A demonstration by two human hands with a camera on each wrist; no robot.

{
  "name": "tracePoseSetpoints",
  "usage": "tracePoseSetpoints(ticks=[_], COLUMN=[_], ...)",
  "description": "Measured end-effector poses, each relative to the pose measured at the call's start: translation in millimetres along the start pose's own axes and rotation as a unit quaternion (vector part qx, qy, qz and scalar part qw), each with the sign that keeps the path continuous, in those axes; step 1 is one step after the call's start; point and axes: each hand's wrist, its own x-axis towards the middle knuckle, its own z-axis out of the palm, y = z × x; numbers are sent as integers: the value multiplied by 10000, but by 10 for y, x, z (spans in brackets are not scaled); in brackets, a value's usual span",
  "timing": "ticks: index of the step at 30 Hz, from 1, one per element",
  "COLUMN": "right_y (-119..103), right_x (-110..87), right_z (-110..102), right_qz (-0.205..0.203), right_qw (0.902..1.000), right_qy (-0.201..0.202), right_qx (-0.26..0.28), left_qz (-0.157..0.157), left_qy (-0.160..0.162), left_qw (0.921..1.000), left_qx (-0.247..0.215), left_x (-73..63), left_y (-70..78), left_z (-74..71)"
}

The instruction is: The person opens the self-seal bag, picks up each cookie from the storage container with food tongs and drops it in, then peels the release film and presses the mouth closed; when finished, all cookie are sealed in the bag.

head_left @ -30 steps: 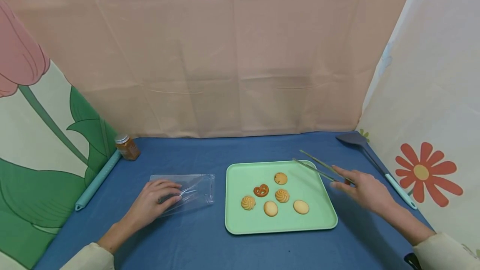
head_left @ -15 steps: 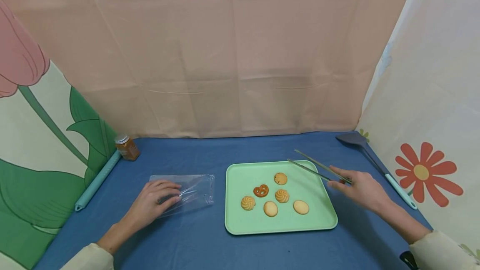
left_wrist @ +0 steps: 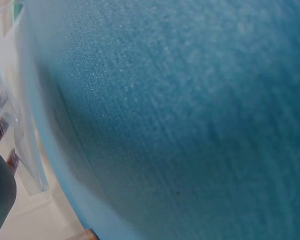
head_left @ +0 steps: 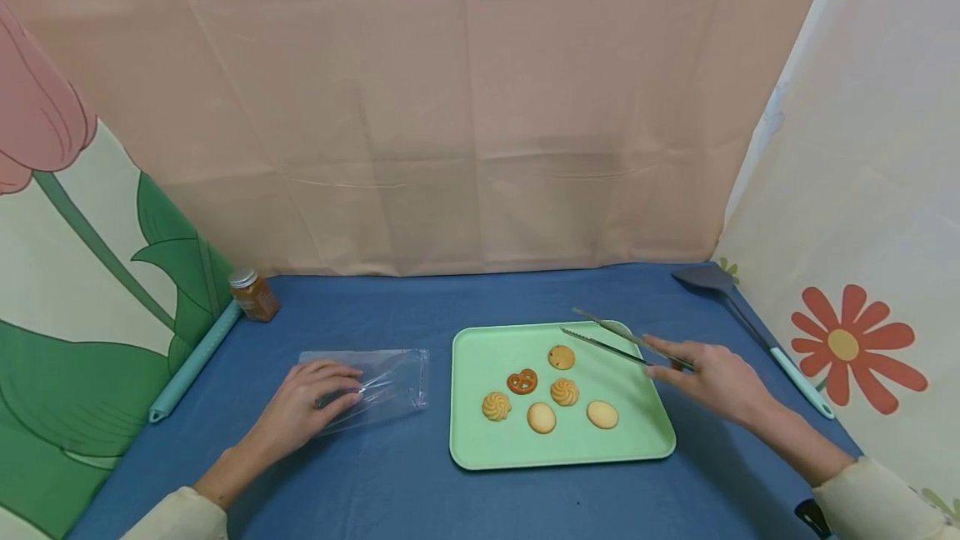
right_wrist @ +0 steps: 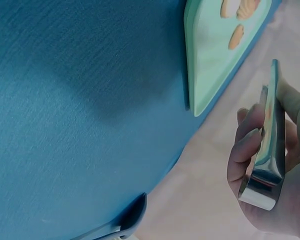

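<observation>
My right hand [head_left: 716,377] grips metal tongs [head_left: 607,347], the tips spread apart over the back right of a green tray [head_left: 637,436]. In the right wrist view, fingers and thumb wrap the shiny tongs [right_wrist: 270,155]. Several biscuits lie on the tray: a pretzel [head_left: 522,382], a chip-dotted round cookie [head_left: 561,357], two swirl cookies [head_left: 564,392] and two plain oval ones [head_left: 602,414]. On the left, my left hand [head_left: 311,402] holds a clear plastic bag [head_left: 397,377] by its near end, fingers curled. The left wrist view catches only an edge of that bag [left_wrist: 32,165].
A jar with a silver lid [head_left: 255,296] stands at the back left, beside a long pale-blue stick-like tool [head_left: 197,361]. A dark spatula with a light-blue handle [head_left: 750,332] lies along the right edge. A beige cloth wall [head_left: 465,148] closes the back.
My right hand has shifted left with the tongs, so their tips now reach further over the tray. The left hand and bag have stayed in place.
</observation>
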Motion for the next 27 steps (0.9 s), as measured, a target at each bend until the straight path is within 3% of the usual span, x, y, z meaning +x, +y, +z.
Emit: tracePoseSetpoints(ticks=[16, 27], right_y=[-42, -172], right_x=[40, 26], right_z=[32, 90], right_qz=[110, -242], right_qw=[9993, 9984], right_qy=[-145, -428], right_qx=[341, 265], left_qz=[102, 25], left_qy=[-7, -116], left_qw=[9999, 9999], left_qx=[7, 5], left_x=[-8, 4], left_y=[-12, -4], left_z=[-18, -30])
